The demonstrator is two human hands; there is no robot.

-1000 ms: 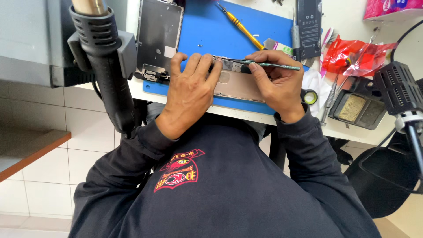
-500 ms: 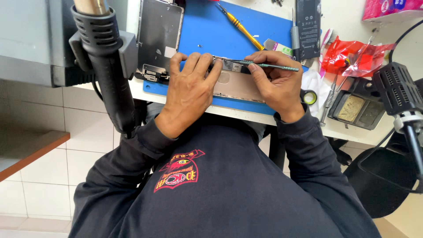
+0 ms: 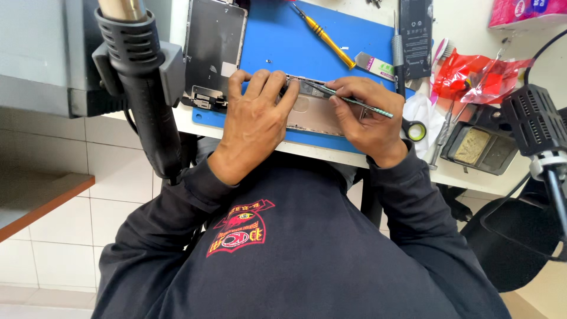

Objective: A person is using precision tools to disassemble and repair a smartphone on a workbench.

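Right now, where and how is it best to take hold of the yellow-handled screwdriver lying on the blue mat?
Probably grip the yellow-handled screwdriver around the middle of its yellow handle, pinching across it from above. It lies flat and diagonal on the blue mat, with bare mat on both sides. The handle is its thickest part, clear of the left hand and right hand.
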